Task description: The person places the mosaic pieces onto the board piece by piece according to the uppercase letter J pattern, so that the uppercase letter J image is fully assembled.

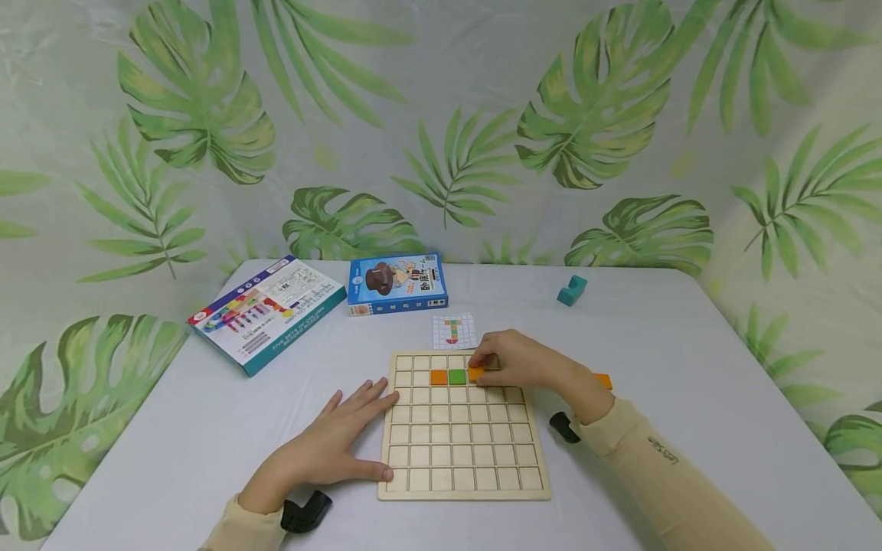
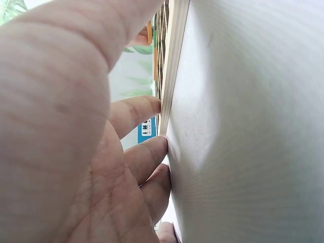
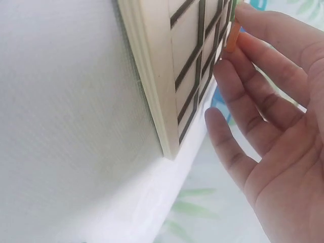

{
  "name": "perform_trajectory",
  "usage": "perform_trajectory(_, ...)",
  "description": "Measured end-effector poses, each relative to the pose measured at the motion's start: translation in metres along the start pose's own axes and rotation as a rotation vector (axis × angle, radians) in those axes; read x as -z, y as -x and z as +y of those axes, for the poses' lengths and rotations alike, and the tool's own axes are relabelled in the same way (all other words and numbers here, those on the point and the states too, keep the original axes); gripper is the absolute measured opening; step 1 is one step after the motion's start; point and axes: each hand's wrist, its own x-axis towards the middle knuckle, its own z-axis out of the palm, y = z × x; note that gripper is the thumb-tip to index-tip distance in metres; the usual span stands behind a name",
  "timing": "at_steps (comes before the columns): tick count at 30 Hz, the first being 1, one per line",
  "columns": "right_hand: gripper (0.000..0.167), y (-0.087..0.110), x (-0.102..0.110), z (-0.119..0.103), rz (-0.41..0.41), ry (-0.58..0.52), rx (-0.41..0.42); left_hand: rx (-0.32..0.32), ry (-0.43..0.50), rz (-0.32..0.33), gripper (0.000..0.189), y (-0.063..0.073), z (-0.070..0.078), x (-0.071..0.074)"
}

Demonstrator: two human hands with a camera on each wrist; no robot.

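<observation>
A light wooden grid board (image 1: 462,455) lies flat on the table. In its second row from the far side sit an orange square tile (image 1: 439,377) and a green square tile (image 1: 457,376). My right hand (image 1: 524,361) pinches another orange tile (image 3: 233,36) just right of the green one, partly hidden by the fingers. Whether that tile is fully seated in its cell cannot be told. Along the board's left side rests my left hand (image 1: 331,440), fingers spread, the thumb and fingertips touching the edge. Beyond the board lies a small card (image 1: 453,331) printed with a coloured pattern on a grid.
A blue box (image 1: 397,283) stands at the back, with a larger white and teal box (image 1: 269,314) to its left. At the back right is a teal block (image 1: 572,291). An orange piece (image 1: 604,380) shows partly behind my right wrist.
</observation>
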Motion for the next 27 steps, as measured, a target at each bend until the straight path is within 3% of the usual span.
perform_trajectory(27,0.023,-0.0025,-0.0036,0.0028,-0.02,-0.012,-0.002,-0.002,0.007,0.002,0.11,0.0004,0.0024,0.0006)
